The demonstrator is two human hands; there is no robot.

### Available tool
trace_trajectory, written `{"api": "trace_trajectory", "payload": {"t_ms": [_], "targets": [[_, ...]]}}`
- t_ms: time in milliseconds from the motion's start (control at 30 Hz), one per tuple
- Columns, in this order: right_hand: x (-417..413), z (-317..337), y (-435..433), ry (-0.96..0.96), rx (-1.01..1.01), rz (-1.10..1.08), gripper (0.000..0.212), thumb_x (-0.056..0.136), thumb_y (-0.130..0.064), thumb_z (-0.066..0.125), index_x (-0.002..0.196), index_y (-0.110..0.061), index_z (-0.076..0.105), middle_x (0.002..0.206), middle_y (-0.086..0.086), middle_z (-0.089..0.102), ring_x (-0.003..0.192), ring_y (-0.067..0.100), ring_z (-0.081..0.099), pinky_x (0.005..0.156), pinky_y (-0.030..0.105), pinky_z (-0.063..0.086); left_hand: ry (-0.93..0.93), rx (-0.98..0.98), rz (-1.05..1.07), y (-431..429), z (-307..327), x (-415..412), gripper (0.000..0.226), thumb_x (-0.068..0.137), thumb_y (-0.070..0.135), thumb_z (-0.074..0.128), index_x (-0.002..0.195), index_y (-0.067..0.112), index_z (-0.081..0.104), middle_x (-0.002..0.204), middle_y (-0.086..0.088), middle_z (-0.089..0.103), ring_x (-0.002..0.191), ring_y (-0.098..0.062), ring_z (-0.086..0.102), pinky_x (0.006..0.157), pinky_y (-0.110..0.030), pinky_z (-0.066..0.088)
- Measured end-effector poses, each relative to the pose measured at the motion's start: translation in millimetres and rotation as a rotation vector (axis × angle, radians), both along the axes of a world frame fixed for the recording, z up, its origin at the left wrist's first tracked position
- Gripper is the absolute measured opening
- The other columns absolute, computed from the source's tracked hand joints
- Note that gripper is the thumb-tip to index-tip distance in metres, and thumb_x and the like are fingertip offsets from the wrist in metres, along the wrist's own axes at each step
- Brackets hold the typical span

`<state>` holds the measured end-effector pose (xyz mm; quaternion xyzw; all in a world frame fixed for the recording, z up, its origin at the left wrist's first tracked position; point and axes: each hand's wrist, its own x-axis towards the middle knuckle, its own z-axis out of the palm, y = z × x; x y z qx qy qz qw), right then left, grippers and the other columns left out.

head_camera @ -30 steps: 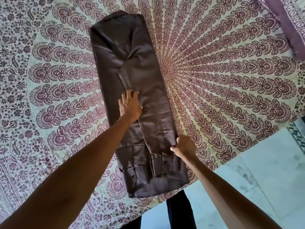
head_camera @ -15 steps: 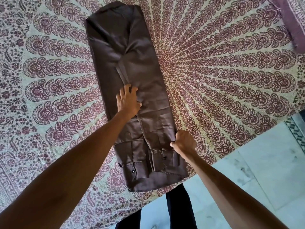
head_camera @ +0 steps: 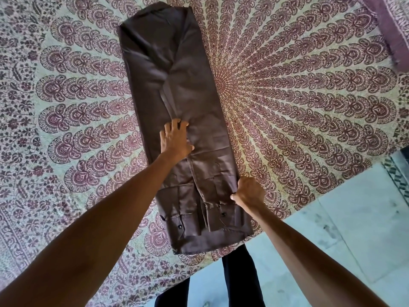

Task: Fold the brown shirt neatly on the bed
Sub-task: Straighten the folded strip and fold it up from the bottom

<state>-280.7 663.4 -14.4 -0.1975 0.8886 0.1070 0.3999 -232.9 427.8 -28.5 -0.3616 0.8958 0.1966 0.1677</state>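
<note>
The brown shirt [head_camera: 177,89] lies on the bed as a long narrow strip, both sides folded inward so the sleeves meet along a centre seam; two buttoned cuffs show near the bed's front edge. My left hand [head_camera: 176,139] rests flat on the middle of the strip, fingers spread and pressing the cloth. My right hand [head_camera: 249,191] grips the shirt's right edge just above the cuffs, fingers curled under the fabric.
The bed carries a cream sheet [head_camera: 298,96] with a maroon peacock-feather pattern. A purple patterned cloth [head_camera: 396,29] lies at the far right corner. Pale floor tiles [head_camera: 354,229] run along the bed's front edge, where dark trouser legs [head_camera: 239,280] stand.
The left hand slid slightly up the shirt's centre. The right hand keeps its grip on the right edge; the shirt itself has barely shifted.
</note>
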Motion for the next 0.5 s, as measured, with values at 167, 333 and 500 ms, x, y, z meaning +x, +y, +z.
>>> {"api": "trace_trajectory", "payload": {"t_ms": [167,333,500], "targets": [[-23.2,7.7,-26.9,0.178,-0.234,0.024,0.034,0.09,-0.028,0.068,0.113,-0.009,0.053,0.084,-0.001,0.062,0.063,0.015,0.059,0.049,0.026,0.045,0.1,-0.023,0.012,-15.4,2.8,-9.7,0.058,0.078,0.033,0.073,0.129,0.018,0.051,0.136,-0.008,0.042,0.125,-0.032,0.039,0.103,-0.047,0.033],[-71.6,6.5,-103.7,0.146,-0.518,0.102,0.038,0.085,-0.024,0.072,0.118,-0.014,0.055,0.109,0.005,0.063,0.087,0.019,0.063,0.067,0.027,0.049,0.168,-0.078,0.001,-44.7,6.8,-32.3,0.056,0.08,0.03,0.072,0.129,0.015,0.05,0.132,-0.01,0.044,0.124,-0.032,0.042,0.1,-0.047,0.038],[-120.5,-7.2,-184.0,0.207,-0.617,0.265,0.052,0.08,-0.001,0.066,0.128,-0.014,0.054,0.127,0.011,0.052,0.111,0.031,0.057,0.083,0.04,0.053,0.206,-0.116,-0.032,-82.7,1.8,-64.2,0.068,0.083,0.027,0.068,0.141,0.011,0.037,0.148,-0.014,0.032,0.131,-0.036,0.039,0.103,-0.047,0.038]]}}
